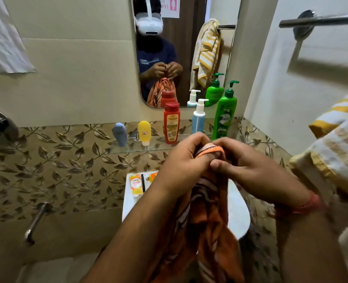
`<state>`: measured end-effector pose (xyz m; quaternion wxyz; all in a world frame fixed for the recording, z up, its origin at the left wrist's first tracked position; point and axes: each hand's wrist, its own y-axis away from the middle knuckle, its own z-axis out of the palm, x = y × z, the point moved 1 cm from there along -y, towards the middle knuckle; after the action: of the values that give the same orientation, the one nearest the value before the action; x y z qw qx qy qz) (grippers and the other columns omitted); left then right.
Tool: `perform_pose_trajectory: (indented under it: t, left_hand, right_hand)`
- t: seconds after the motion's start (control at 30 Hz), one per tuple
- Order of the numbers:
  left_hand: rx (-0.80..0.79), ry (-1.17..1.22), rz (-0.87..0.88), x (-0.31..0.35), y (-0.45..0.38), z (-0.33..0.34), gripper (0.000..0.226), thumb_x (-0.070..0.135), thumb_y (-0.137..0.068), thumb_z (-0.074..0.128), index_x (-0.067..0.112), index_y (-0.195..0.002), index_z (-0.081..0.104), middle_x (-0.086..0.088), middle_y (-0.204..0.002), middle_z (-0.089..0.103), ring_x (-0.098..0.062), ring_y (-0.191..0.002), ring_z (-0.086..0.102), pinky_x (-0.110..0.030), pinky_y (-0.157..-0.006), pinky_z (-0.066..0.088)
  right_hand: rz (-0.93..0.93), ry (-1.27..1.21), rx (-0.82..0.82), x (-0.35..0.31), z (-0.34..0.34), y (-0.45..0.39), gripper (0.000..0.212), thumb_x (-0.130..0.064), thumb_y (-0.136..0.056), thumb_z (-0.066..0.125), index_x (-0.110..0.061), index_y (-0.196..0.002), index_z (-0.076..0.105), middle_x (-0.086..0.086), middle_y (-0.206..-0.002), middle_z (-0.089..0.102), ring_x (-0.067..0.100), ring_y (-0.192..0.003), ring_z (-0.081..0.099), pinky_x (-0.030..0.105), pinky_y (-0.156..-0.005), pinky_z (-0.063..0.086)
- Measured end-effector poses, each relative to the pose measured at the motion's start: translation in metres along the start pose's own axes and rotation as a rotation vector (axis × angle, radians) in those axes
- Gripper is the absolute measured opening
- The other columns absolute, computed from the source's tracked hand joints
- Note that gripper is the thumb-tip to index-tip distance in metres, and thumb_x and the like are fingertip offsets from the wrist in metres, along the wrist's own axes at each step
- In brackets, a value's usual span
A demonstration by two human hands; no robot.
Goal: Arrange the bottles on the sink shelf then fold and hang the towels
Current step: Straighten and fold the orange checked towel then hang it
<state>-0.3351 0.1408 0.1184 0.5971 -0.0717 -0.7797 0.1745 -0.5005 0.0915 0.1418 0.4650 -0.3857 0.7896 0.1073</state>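
**Folding the orange towel at the sink**

Both hands, left hand [186, 160] and right hand [248, 166], pinch the top edge of an orange striped towel [205, 225], fingers curled tight on it; it hangs bunched before the glass shelf [132, 149]. Bottles stand arranged. Next likely: align corners, then hang it on the bar [322, 20].

Five bottles [171, 123], two towels [205, 211]

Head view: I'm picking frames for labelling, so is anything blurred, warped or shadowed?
Head view: the hands on the orange towel are softly blurred; the bottles look sharper; the wide lens bends the towel bar, which throws a shadow on the wall.
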Motion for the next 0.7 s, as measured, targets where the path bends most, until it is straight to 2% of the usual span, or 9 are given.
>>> perform_pose_trajectory:
  t: [0.13, 0.2, 0.27, 0.37, 0.43, 0.5, 0.53, 0.6, 0.7]
  left_hand:
    - [-0.095, 0.078, -0.081, -0.008, -0.005, -0.004, 0.016, 0.024, -0.094, 0.068, 0.010, -0.090, 0.060, -0.002, -0.083, 0.060, -0.015, -0.075, 0.058, -0.034, -0.068, 0.049]
    - [-0.203, 0.022, -0.195, -0.018, -0.001, -0.012, 0.024, 0.026, -0.092, 0.071, 0.006, -0.104, 0.064, -0.006, -0.095, 0.070, -0.021, -0.085, 0.069, -0.040, -0.078, 0.056]
    - [-0.299, 0.002, -0.297, -0.031, 0.008, -0.018, 0.025, 0.023, -0.091, 0.073, 0.010, -0.112, 0.068, -0.011, -0.106, 0.074, -0.028, -0.096, 0.073, -0.043, -0.086, 0.059]
    - [-0.251, -0.084, -0.303, -0.049, 0.023, -0.025, 0.016, 0.018, -0.091, 0.069, 0.013, -0.106, 0.072, -0.009, -0.098, 0.073, -0.022, -0.091, 0.070, -0.040, -0.087, 0.053]
    - [-0.172, -0.074, -0.293, -0.050, 0.027, -0.026, 0.015, 0.017, -0.095, 0.065, 0.013, -0.107, 0.073, -0.012, -0.099, 0.074, -0.017, -0.091, 0.070, -0.033, -0.087, 0.053]
    - [-0.160, -0.061, -0.264, -0.037, 0.024, -0.016, 0.018, 0.026, -0.098, 0.060, 0.017, -0.107, 0.073, -0.011, -0.102, 0.075, -0.018, -0.095, 0.071, -0.032, -0.087, 0.055]
    - [-0.163, -0.087, -0.236, -0.027, 0.020, -0.009, 0.018, 0.032, -0.099, 0.057, 0.024, -0.104, 0.073, -0.005, -0.100, 0.075, -0.016, -0.095, 0.071, -0.031, -0.086, 0.055]
    - [-0.137, -0.198, -0.154, -0.006, 0.009, 0.007, 0.019, 0.036, -0.100, 0.054, 0.029, -0.102, 0.072, 0.002, -0.098, 0.074, -0.016, -0.095, 0.070, -0.035, -0.086, 0.056]
    - [-0.033, -0.296, -0.045, 0.010, -0.002, 0.018, 0.018, 0.017, -0.102, 0.054, 0.015, -0.110, 0.070, -0.006, -0.104, 0.071, -0.020, -0.102, 0.067, -0.043, -0.093, 0.055]
  right_hand:
    - [-0.087, -0.086, 0.154, 0.009, -0.001, -0.010, 0.018, -0.033, -0.093, 0.064, -0.016, -0.096, 0.069, 0.008, -0.090, 0.070, 0.024, -0.085, 0.068, 0.041, -0.073, 0.056]
    - [-0.090, -0.099, 0.182, 0.015, -0.009, -0.012, 0.013, -0.029, -0.093, 0.063, -0.017, -0.090, 0.069, 0.004, -0.085, 0.069, 0.018, -0.077, 0.069, 0.038, -0.067, 0.056]
    - [-0.065, -0.053, 0.245, 0.023, -0.021, -0.011, 0.014, -0.029, -0.093, 0.064, -0.019, -0.085, 0.069, -0.001, -0.080, 0.068, 0.012, -0.072, 0.067, 0.037, -0.065, 0.055]
    - [-0.006, -0.013, 0.383, 0.035, -0.047, -0.006, 0.020, -0.038, -0.090, 0.068, -0.020, -0.082, 0.069, -0.001, -0.074, 0.068, 0.017, -0.071, 0.065, 0.040, -0.067, 0.053]
    - [0.040, 0.201, 0.292, 0.040, -0.059, -0.003, 0.029, -0.051, -0.088, 0.065, -0.023, -0.082, 0.069, -0.005, -0.073, 0.067, 0.015, -0.072, 0.063, 0.036, -0.068, 0.051]
    - [0.054, 0.438, 0.039, 0.037, -0.061, -0.003, 0.025, -0.057, -0.086, 0.061, -0.034, -0.091, 0.067, -0.015, -0.083, 0.067, 0.005, -0.079, 0.064, 0.031, -0.070, 0.052]
    - [0.048, 0.447, -0.078, 0.033, -0.058, -0.004, 0.024, -0.057, -0.084, 0.062, -0.040, -0.099, 0.065, -0.019, -0.089, 0.067, -0.001, -0.083, 0.063, 0.027, -0.073, 0.052]
    - [-0.010, 0.292, -0.221, 0.024, -0.049, -0.009, 0.035, -0.047, -0.081, 0.072, -0.044, -0.114, 0.062, -0.021, -0.100, 0.069, -0.005, -0.092, 0.064, 0.022, -0.080, 0.051]
    - [-0.169, 0.099, -0.216, 0.022, -0.037, -0.015, 0.028, -0.029, -0.084, 0.076, -0.030, -0.110, 0.065, -0.009, -0.099, 0.069, 0.006, -0.094, 0.065, 0.027, -0.082, 0.053]
